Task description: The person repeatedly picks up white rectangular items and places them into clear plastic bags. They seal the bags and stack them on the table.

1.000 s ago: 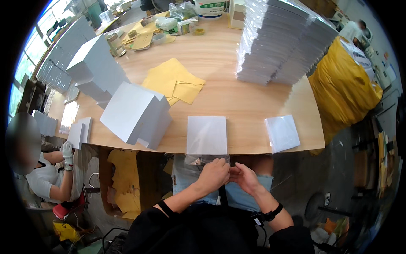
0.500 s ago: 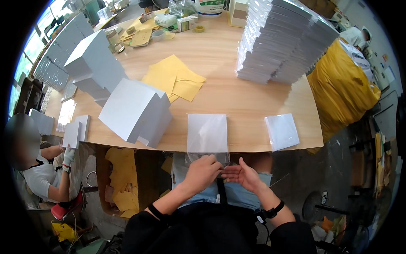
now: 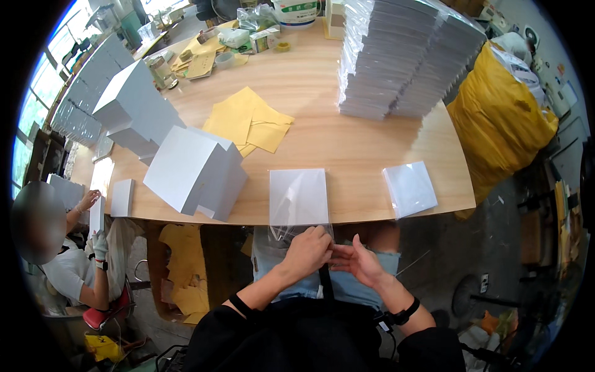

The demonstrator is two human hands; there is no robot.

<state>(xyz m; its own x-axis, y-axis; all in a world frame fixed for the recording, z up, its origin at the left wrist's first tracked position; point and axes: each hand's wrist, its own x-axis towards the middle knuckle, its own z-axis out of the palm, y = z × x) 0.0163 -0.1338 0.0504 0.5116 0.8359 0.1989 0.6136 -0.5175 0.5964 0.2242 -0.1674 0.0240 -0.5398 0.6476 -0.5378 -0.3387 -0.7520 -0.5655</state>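
A stack of white paper sheets (image 3: 299,195) in a clear plastic bag lies at the table's front edge. The bag's loose end (image 3: 282,234) hangs over the edge towards my lap. My left hand (image 3: 308,253) is closed over this loose end, fingers curled and pressed together; what they grip is hidden. Just right of it my right hand (image 3: 359,261) is open, fingers stretched out and their tips by the left fingertips. A second bagged white stack (image 3: 410,189) rests to the right on the table.
White block stacks (image 3: 186,167) stand left, with yellow-brown paper pieces (image 3: 248,121) behind. A tall pile of wrapped stacks (image 3: 403,62) rises at back right. A box of yellow scraps (image 3: 183,266) is below the table. At left, a seated co-worker (image 3: 80,273) handles a white stack.
My hands stay together at the bag's loose end, the left slightly farther right in view. The view has shifted a little. The co-worker has turned the held white stack on edge, both hands on it.
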